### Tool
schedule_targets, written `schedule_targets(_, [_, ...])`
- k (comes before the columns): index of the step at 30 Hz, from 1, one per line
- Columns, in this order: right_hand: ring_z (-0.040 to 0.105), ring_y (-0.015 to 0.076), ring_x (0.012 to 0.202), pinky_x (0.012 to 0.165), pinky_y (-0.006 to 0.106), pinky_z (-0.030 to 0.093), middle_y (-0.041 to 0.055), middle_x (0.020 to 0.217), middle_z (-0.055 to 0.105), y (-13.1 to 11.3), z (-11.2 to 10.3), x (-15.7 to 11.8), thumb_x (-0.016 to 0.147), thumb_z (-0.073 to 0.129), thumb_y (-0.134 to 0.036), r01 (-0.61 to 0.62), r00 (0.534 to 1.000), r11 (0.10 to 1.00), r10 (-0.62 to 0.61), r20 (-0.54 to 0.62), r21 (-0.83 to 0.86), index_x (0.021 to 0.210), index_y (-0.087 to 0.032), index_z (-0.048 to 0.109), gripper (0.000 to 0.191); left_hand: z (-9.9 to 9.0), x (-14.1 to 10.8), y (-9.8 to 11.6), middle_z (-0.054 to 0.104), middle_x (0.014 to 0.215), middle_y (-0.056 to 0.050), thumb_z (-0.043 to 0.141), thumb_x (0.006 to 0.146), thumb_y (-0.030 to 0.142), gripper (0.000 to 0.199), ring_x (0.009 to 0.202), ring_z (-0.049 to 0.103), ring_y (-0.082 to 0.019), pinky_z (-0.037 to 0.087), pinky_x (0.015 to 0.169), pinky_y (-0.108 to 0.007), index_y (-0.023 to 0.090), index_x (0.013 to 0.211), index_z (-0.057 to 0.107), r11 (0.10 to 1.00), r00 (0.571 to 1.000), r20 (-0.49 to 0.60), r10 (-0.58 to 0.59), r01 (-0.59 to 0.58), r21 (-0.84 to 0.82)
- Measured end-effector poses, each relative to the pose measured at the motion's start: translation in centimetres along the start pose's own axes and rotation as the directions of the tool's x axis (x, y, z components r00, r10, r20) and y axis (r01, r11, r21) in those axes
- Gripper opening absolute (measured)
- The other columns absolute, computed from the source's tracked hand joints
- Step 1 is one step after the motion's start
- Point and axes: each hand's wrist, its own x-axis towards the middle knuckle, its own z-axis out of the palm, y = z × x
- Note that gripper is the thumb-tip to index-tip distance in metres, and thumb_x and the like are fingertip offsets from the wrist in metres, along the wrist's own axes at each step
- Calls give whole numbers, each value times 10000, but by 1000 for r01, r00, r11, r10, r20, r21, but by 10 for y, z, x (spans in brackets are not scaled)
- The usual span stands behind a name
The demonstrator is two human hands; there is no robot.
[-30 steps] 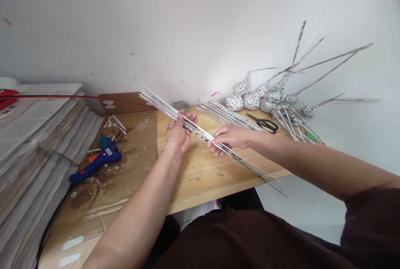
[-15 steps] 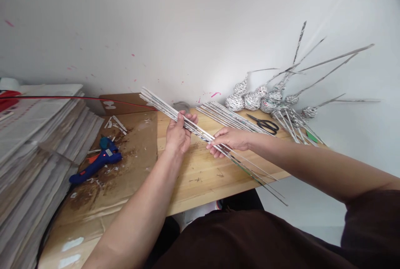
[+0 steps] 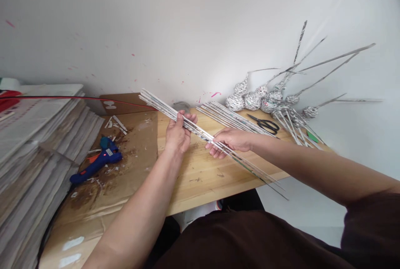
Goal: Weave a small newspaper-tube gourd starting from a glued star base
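A bundle of thin rolled newspaper sticks (image 3: 162, 108) slants across the middle of the view, above the wooden table. My left hand (image 3: 180, 131) is closed around its middle, thumb on top. Farther down the bundle, my right hand (image 3: 229, 140) grips the sticks between thumb and fingers. Their lower ends fan slightly apart past it, over the table's front edge. Behind my right hand, more paper sticks (image 3: 218, 113) lie side by side on the table. Black-handled scissors (image 3: 265, 125) rest at their right.
Several woven paper gourd shapes (image 3: 236, 101) with long stick tails stand by the wall. At left, a blue glue gun (image 3: 96, 163) lies on stained cardboard (image 3: 134, 177) among scraps, beside a tall paper stack (image 3: 46, 156). A red cord (image 3: 121, 101) runs behind. The wooden table (image 3: 187, 194) ends near my body.
The loose lower ends of the sticks have drawn closer together and risen slightly. My right hand has shifted a little on the bundle; my left hand stays in place.
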Motion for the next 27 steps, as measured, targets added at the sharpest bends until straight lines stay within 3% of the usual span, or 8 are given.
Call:
schedule_targets(9, [704, 147, 656, 605, 238, 585, 86, 768, 746, 2, 0, 3, 878, 537, -230, 12, 1000, 1000, -12, 11, -4, 894, -116, 721, 217, -2, 2, 0, 651, 662, 24, 467, 984, 181, 156, 831, 737, -140, 486, 1038, -414, 171, 883, 586, 1000, 1000, 17, 2, -2, -21])
schedule_targets(19, [694, 145, 602, 582, 232, 584, 88, 723, 740, 4, 3, 7, 854, 547, -217, -20, 998, 999, 19, -52, -28, 807, -115, 715, 202, -1, -1, -1, 653, 691, 26, 603, 920, 237, 73, 850, 730, -147, 497, 1016, -403, 181, 875, 590, 999, 995, 92, 38, -38, 5])
schedule_targets(27, [710, 146, 626, 585, 244, 593, 73, 779, 741, 8, -1, 7, 937, 499, -267, -56, 998, 998, 56, 9, 3, 912, -123, 712, 259, 1, -3, -1, 651, 682, 31, 600, 920, 247, 76, 801, 723, -135, 518, 990, -392, 186, 877, 584, 996, 989, 123, 85, -89, 21])
